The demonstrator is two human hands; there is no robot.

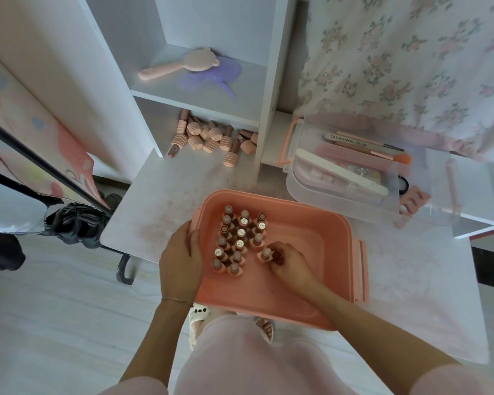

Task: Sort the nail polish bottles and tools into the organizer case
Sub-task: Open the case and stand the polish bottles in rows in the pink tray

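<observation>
1. Resting against the left rim of the pink organizer case (320, 223), the left hand (180, 266) lies with its fingers (195, 246) loosely bent over the wall's edge, steadying the case on the white counter (160, 201)
2. Lying loose further back at the left, under the white shelf (200, 92), a heap of peach nail polish bottles (208, 136) sits on its sides on the counter, well apart from the case
3. On the shelf above that heap lie a pink brush (177, 65) and a purple comb (211, 78), the brush partly over the comb
4. Standing upright inside the case, towards its left half, a block of nail polish bottles (237, 240) forms three close rows, caps up
5. Just right of that block, the right hand (290, 262) reaches into the case; its fingers (277, 249) are curled and pinch one bottle (265, 253), which stands upright on the case floor beside the third row
6. The right half of the case floor is bare pink plastic
7. Behind the case to the right, a clear tray (340, 178) holds nail tools: a long white file (351, 172), a grey file printed with lettering (354, 140) and a pink-handled brush (382, 153)
8. Furthest right, a pink toe separator (414, 199) lies on the counter just beside the tray, below a floral curtain (411, 67)
</observation>
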